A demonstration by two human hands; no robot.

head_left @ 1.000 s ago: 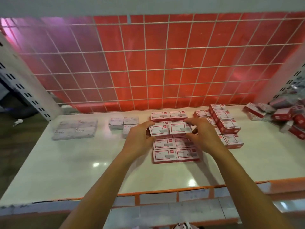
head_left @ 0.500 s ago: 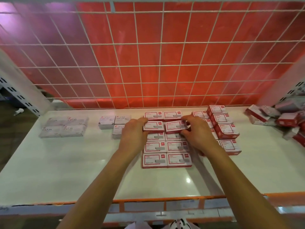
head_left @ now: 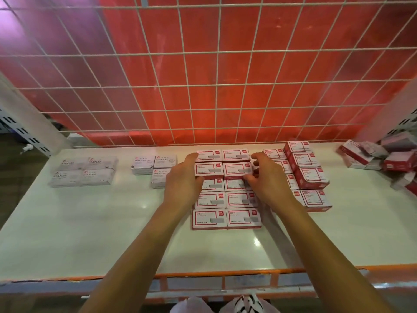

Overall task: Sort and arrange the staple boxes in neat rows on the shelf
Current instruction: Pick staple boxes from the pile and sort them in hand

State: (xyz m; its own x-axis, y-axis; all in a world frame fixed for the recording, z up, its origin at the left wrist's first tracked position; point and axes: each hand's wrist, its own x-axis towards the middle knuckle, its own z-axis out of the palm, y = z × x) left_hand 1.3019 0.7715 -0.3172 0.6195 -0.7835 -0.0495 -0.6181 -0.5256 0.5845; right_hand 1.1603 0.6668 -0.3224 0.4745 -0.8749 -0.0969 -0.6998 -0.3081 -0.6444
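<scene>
Both hands are working at the block of red-white staple boxes (head_left: 209, 219), which is lying two wide and five rows deep mid-shelf, running 12 to 6 o'clock on the white shelf (head_left: 90, 233). The L hand (head_left: 182, 180) is gripping the second-row pair (head_left: 237, 169) at its 9 o'clock end. Its fingers are curling over the far edge and the thumb is pressing the near edge, so the grip is narrow and holding the pair. The R hand (head_left: 267, 180) is doing the same at the 3 o'clock end, w/ forefinger reaching round the far corner and thumb pinching the near edge; that grip is also holding the pair. The pair is overlapping the third row a bit and looks to be sitting higher than the rows round it; can't tell what it's resting on. Both forearms are reaching in from 6 o'clock over the orange front rail (head_left: 225, 273).

At 3 o'clock of the block, just beside it, a taller stack of red boxes (head_left: 310, 177) is standing. Far out at 3 o'clock a loose heap of boxes (head_left: 383, 158) is lying jumbled. At 9 o'clock, three white paper-clip boxes (head_left: 155, 163) are sitting near the L hand. Farther toward 9, well apart, four grey staples boxes (head_left: 83, 173) are sitting in a square. At 12 o'clock a white wire grid (head_left: 203, 86) is standing in front of a red back panel (head_left: 234, 68).
</scene>
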